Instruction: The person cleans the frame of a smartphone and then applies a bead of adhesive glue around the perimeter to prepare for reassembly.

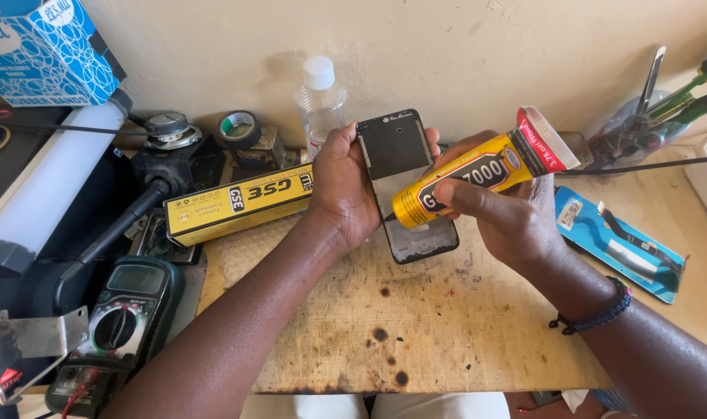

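Pinching glue tube [477,174] — nozzle down-left — right hand [508,217]; left hand [345,190] grips upright phone frame [404,182]

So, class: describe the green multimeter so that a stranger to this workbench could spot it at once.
Start at the scorched wooden board in the middle of the bench, then look past its left edge to the near corner. The multimeter lies there: dark green casing, round black dial and a small screen, unlike the long yellow box behind it.

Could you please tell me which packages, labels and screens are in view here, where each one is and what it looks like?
Glue tube: in the right hand, yellow, with black label and red end.
Phone frame: in the left hand, black, rectangular.
Long box: left of the hands, yellow and black.
Tissue box: top left, blue and white.
Multimeter: bottom left, dark green, grey screen.
Flat packet: right, blue.
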